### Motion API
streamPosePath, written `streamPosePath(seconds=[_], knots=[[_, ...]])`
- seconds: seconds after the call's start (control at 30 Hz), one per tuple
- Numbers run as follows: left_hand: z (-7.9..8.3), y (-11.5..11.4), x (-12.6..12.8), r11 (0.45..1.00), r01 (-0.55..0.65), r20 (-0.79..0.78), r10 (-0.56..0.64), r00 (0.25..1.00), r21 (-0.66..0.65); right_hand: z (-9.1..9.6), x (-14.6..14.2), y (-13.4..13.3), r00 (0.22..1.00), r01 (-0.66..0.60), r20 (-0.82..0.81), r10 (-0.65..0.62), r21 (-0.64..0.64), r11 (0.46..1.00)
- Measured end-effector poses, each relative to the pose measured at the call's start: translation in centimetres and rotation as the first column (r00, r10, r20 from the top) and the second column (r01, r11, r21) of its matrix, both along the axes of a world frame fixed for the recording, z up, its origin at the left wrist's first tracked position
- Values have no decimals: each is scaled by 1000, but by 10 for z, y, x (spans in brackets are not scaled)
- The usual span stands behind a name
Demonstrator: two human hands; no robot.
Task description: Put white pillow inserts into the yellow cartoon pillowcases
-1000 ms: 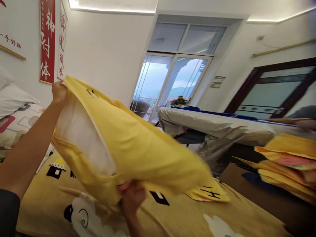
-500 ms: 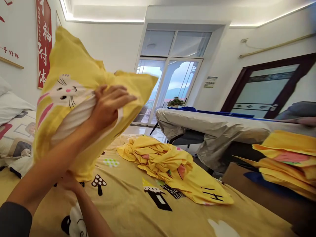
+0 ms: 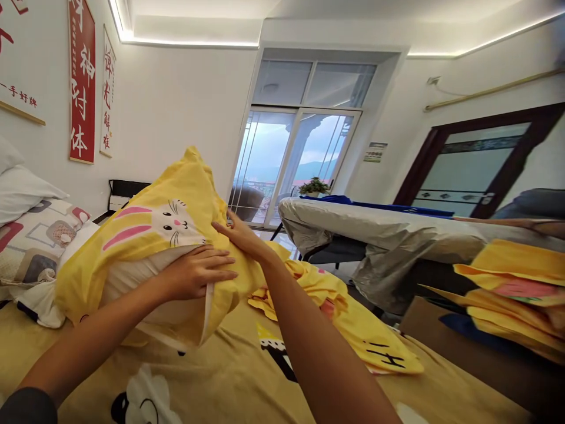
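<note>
The left hand [image 3: 194,274] is lying flat, fingers stretched out and gripping nothing, on the white pillow [image 3: 132,274] at the open end of the yellow rabbit pillowcase [image 3: 145,235]. The right hand [image 3: 241,235] is pressing open-palmed on the pillowcase's top. The pillow is resting on the yellow bed [image 3: 229,377], near a crumpled yellow cover [image 3: 353,318].

"一手好牌" is printed in red on the white wall poster [image 3: 20,93]. White characters incl. "神" and "体" are read on the red scroll [image 3: 82,88]. "HI" is printed in black on the crumpled yellow cloth [image 3: 388,353]. The small sign by the window [image 3: 375,152] is unreadable.
</note>
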State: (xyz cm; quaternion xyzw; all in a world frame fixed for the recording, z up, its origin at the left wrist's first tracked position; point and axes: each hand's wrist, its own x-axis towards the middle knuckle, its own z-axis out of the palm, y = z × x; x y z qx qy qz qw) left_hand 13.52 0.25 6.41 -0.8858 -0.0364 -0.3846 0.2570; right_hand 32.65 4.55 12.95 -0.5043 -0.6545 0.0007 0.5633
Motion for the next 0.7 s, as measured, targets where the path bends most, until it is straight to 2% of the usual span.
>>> streamPosePath(seconds=[0.07, 0.1, 0.13, 0.2, 0.23, 0.27, 0.3, 0.33, 0.4, 0.47, 0.53, 0.57, 0.63, 0.7], knots=[[-26, -12, -30, 979, -196, 93, 189, 978, 65, -30, 9, 12, 990, -67, -135, 47, -148, 987], [-42, -16, -50, 944, -329, 193, 316, 929, 38, -47, 14, 14, 980, -76, -196, 41, -174, 982], [-60, -17, -72, 886, -462, 307, 452, 837, -46, -63, 18, 13, 972, -62, -234, 19, -173, 983], [-93, -10, -117, 701, -640, 371, 712, 597, -315, -88, 27, 10, 953, -25, -301, -23, -154, 988], [-105, -3, -137, 606, -661, 348, 795, 497, -443, -96, 30, 8, 940, -7, -338, -41, -140, 990], [-111, 6, -155, 544, -640, 309, 838, 449, -543, -101, 33, 7, 926, 13, -372, -59, -124, 992], [-112, 15, -169, 506, -591, 280, 855, 436, -627, -103, 35, 5, 912, 35, -402, -75, -106, 994], [-107, 24, -179, 496, -526, 285, 856, 432, -691, -104, 37, 4, 899, 60, -428, -92, -87, 994], [-84, 36, -187, 536, -386, 388, 830, 400, -750, -102, 40, 0, 877, 115, -464, -126, -51, 992], [-52, 36, -182, 633, -299, 563, 773, 291, -714, -105, 43, -7, 862, 170, -479, -164, -31, 985], [-27, 24, -171, 726, -283, 702, 684, 199, -627, -121, 43, -16, 865, 201, -461, -198, -43, 979], [-20, 15, -165, 758, -294, 741, 644, 190, -583, -134, 42, -21, 877, 196, -436, -205, -66, 978], [-21, -2, -159, 794, -342, 767, 592, 247, -503, -164, 40, -32, 915, 148, -355, -191, -144, 978], [-37, -15, -160, 804, -388, 716, 586, 380, -451, -191, 37, -42, 954, 84, -261, -148, -242, 967]])
